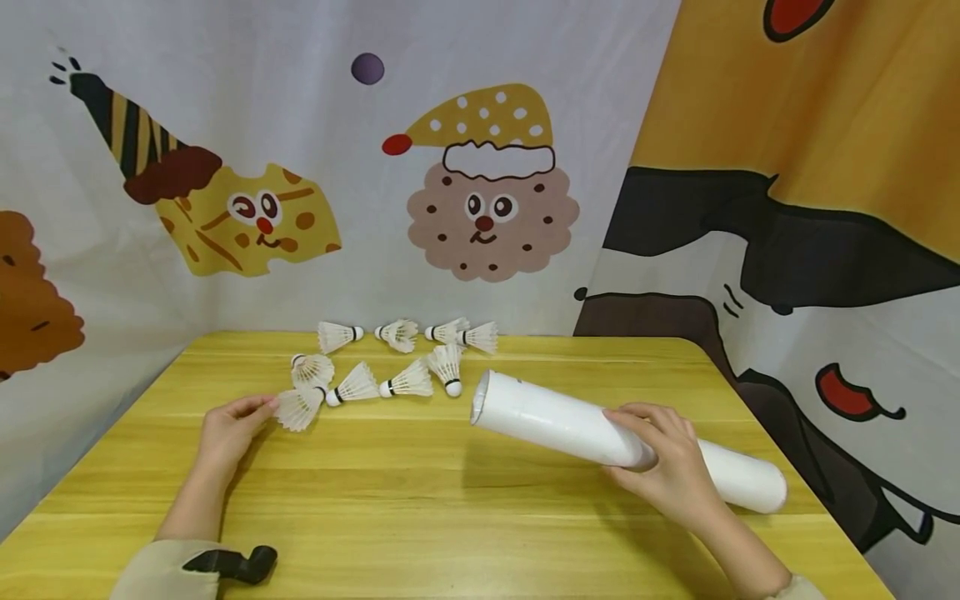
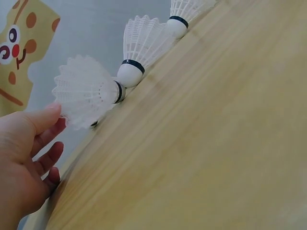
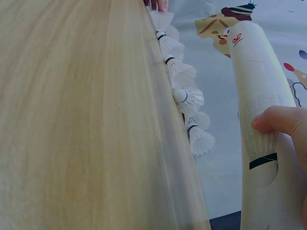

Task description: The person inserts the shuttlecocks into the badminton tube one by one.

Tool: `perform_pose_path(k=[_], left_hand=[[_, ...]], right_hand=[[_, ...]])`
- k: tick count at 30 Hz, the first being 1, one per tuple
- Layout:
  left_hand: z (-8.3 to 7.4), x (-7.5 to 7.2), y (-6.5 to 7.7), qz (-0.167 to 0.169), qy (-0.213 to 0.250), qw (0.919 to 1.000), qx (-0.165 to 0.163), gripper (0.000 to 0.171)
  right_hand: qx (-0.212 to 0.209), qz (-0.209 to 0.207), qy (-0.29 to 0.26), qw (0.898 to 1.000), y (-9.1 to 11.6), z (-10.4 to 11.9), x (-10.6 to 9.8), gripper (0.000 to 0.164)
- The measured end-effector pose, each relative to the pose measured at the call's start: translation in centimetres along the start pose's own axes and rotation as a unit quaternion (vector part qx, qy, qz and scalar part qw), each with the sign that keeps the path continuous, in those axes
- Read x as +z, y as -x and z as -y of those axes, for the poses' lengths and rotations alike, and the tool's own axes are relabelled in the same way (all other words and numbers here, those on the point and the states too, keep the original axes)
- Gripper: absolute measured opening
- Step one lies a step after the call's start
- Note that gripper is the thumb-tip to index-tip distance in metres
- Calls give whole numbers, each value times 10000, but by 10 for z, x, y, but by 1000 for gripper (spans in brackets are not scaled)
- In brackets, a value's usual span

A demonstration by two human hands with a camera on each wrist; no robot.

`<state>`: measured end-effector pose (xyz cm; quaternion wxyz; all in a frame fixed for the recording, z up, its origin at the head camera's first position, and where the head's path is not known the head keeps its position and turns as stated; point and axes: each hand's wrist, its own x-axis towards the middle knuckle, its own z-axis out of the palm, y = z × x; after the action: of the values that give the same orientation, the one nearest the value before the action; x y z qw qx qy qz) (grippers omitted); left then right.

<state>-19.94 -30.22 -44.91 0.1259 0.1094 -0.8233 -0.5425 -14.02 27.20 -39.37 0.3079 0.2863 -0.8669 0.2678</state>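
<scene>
My left hand (image 1: 227, 435) pinches the skirt edge of a white shuttlecock (image 1: 298, 410) between thumb and forefinger at the left of the table. In the left wrist view this shuttlecock (image 2: 86, 92) has a dark band at its cork, and the hand's other fingers are loosely bent. Beside it, more shuttlecocks (image 1: 358, 383) lie in a loose row. My right hand (image 1: 670, 467) grips a long white tube (image 1: 551, 417) round its middle, raised over the table at a slant, one end toward the shuttlecocks. A shuttlecock picture (image 3: 263, 163) shows on the tube's side.
Several other shuttlecocks (image 1: 397, 333) lie along the back edge of the wooden table (image 1: 420, 517), their corks pointing different ways. A cloth (image 1: 360, 208) printed with cartoon figures hangs right behind the table and along its right side.
</scene>
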Motion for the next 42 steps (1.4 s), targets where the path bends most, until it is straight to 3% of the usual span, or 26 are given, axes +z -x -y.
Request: perform_pose_path(k=[10,21,25,32,37,42], left_hand=[[-7,2,1,-134,-380,9992,-28,47],[-32,14,4,-31,-230,9994,255,51],[-45,25,6,-88,65,9995,296,47],[-69,53,13,-59,1183,9923,361,25],[-87,75,23,260,1699,9844,373,17],[-104,94,36,660,1772,9809,452,22]], right_hand=[[-25,10,45,10000,0,0,0,75],[83,109,7,9999,3,-2,0,63],[145,137,-19,9998,2,-1,0,60],[150,159,-39,9998,1,-1,0,59],[172,188,-81,9996,1,-1,1,59],[174,222,-92,9996,1,0,0,60]])
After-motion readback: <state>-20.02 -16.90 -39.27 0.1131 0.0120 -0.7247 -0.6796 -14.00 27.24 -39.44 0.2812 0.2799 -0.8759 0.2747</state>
